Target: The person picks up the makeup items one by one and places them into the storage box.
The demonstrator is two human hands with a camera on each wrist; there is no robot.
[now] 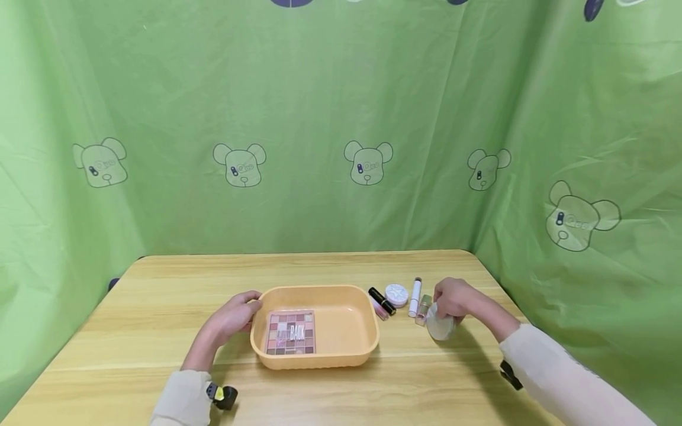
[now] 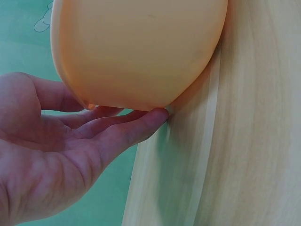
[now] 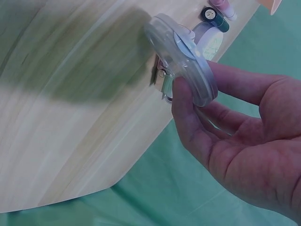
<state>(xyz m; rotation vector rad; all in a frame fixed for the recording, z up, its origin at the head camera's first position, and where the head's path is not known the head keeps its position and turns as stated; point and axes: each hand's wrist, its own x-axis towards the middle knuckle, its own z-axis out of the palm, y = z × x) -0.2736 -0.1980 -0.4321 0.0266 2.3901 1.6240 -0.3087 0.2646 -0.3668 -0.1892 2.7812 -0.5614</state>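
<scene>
In the head view my left hand [image 1: 232,322] grips the left end of an orange plastic basket [image 1: 345,331]. The left wrist view shows its thumb at the rim and its fingers against the outside wall. An eyeshadow palette [image 1: 291,340] with a clear, lettered lid lies in the basket's left half. Off to the right, my right hand [image 1: 457,297] pinches a round, clear plastic case [image 3: 186,63] between thumb and fingers. That case is tilted on edge above the table, close to a small green-capped bottle [image 1: 424,309]; its contents are unclear.
Between basket and right hand lie a black tube [image 1: 382,301], a pink tube [image 1: 379,308], a round white compact [image 1: 396,295] and a white tube [image 1: 415,297]. The wooden table [image 1: 298,269] ends at a green curtain [image 1: 303,207] behind and at both sides.
</scene>
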